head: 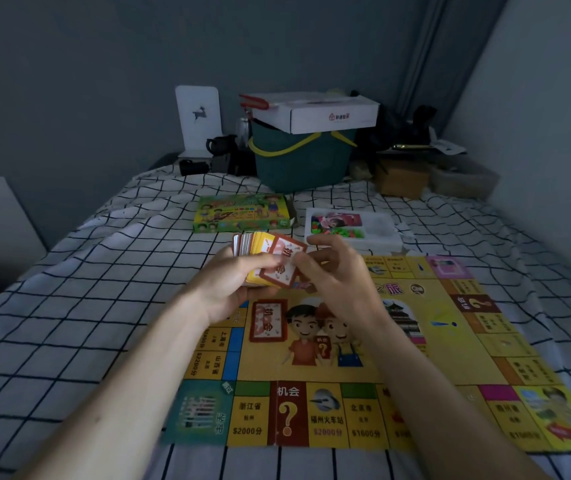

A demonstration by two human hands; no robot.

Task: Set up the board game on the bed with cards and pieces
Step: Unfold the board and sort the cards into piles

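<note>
A yellow game board (363, 368) lies flat on the checked bed sheet. My left hand (232, 282) grips a thick stack of cards (253, 244) above the board's far left part. My right hand (332, 268) pinches a red-bordered card (282, 266) at the front of that stack. One red-bordered card (268, 320) lies face up on the board's printed card spot. A white tray (353, 227) with small coloured pieces sits beyond the board. The green game box (242, 213) lies to the tray's left.
A dark green basket (301, 161) with a white carton (325, 114) on top stands at the bed's far end. A white stand (198, 119), dark cups and a brown box (402, 178) crowd the back. A wall rises on the right.
</note>
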